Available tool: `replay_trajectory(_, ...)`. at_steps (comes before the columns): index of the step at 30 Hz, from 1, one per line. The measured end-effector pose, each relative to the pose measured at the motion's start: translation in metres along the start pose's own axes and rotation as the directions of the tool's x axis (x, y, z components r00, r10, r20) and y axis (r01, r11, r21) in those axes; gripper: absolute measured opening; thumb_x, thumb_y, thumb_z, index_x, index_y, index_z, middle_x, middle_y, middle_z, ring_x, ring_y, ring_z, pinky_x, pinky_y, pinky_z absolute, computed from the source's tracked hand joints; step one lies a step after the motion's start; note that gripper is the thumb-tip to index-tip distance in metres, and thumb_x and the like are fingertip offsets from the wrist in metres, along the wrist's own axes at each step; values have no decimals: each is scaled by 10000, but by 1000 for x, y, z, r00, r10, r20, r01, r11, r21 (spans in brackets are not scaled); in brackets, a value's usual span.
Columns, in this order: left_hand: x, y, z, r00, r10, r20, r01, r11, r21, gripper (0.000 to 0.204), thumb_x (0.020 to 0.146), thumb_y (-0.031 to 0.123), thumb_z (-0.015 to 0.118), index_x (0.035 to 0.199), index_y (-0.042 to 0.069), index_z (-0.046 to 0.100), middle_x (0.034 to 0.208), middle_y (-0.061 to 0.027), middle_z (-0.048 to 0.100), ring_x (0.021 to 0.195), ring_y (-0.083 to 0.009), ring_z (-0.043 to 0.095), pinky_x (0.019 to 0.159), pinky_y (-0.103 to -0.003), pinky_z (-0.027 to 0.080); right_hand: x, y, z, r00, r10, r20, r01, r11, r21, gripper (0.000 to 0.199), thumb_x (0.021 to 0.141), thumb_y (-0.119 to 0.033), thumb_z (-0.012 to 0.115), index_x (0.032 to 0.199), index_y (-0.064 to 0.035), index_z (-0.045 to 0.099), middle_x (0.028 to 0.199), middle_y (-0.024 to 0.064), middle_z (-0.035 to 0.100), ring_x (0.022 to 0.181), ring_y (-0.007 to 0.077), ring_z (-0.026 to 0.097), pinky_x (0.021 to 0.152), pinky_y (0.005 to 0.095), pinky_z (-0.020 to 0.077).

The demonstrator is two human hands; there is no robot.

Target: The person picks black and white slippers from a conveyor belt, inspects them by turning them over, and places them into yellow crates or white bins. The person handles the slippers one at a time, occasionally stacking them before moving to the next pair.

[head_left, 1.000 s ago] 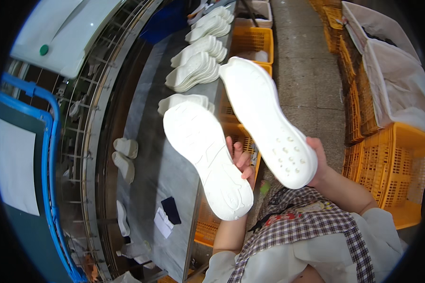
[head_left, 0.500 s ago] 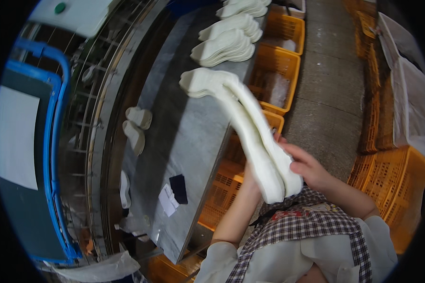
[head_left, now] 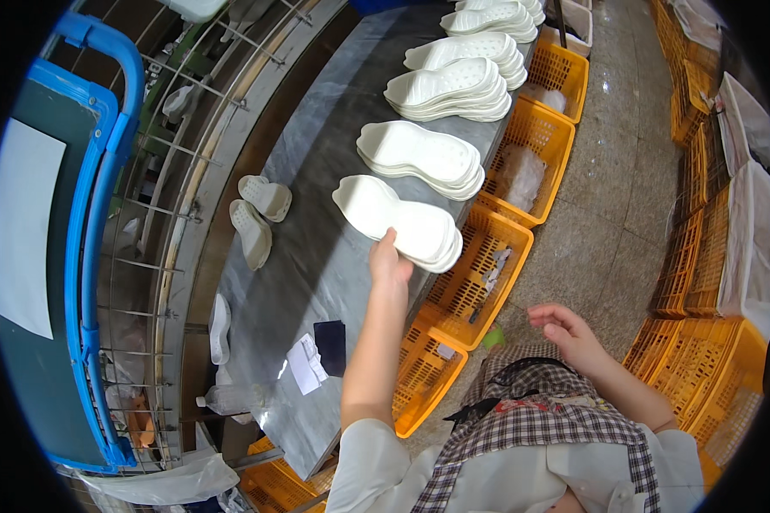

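Observation:
My left hand (head_left: 388,259) rests on the near edge of a small stack of white shoe soles (head_left: 398,220) lying on the grey metal table (head_left: 316,256), fingers curled on the stack's edge. My right hand (head_left: 569,332) hovers open over the floor beside the orange crates, holding nothing. Further along the table lie more stacks of white soles (head_left: 421,154), (head_left: 449,85), (head_left: 470,47).
Two single white soles (head_left: 257,214) lie near the table's left edge. A dark patch (head_left: 330,340) and a paper slip (head_left: 305,362) sit at the near end. Orange crates (head_left: 479,265) line the table's right side; more stand stacked at right (head_left: 701,282). A blue frame (head_left: 94,214) and wire racking run along the left.
The two soles I held up, one in each hand, were brought together and laid on the table stack. My right hand has let go and drawn back.

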State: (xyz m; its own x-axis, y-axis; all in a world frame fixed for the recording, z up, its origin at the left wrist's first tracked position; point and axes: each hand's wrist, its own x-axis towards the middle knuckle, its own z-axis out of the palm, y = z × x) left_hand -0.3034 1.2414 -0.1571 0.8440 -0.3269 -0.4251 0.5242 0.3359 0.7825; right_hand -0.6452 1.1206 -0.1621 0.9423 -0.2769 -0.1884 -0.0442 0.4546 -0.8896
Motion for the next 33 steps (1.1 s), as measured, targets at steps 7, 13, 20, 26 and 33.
replay_trajectory(7,21,6,-16,988,139,-61,-121,965,233,579,897,255,616,1303,-91,390,1381,-166,430,1308,-288,344,1086,-369,223,7,6,16,992,108,-57,-111,993,-44,268,936,-169,540,1164,-31,551,1131,57,575,1083,167,532,964,328,408)
replay_trajectory(13,-66,60,-159,750,639,170,119,-384,916,468,826,340,628,1261,184,551,1427,-163,368,1361,-396,244,1005,-668,223,30,10,29,978,203,-42,-205,977,-50,231,933,-140,539,1133,-25,552,1108,50,579,1050,160,548,936,314,423)
replay_trajectory(20,-142,87,-286,771,565,-293,454,-165,876,432,851,377,562,1268,264,550,1409,-75,434,1321,-379,346,988,-722,198,65,30,49,949,296,108,-283,951,-127,203,926,-120,555,1106,-26,559,1020,26,587,966,113,547,864,271,438)
replay_trajectory(26,-195,105,-357,708,592,-385,544,-110,832,484,869,381,555,1332,263,481,1389,-83,454,1282,-314,409,971,-721,210,84,51,62,932,312,183,-297,949,-105,192,917,-120,576,1087,-31,568,990,11,585,942,97,541,845,262,443)
replay_trajectory(33,-128,155,-354,489,871,-50,122,-12,992,637,905,318,564,1422,72,286,1375,-180,416,1177,-314,495,947,-481,405,89,62,68,934,338,115,-322,936,-143,214,905,-146,601,1082,-27,577,976,16,606,904,100,562,814,267,463)
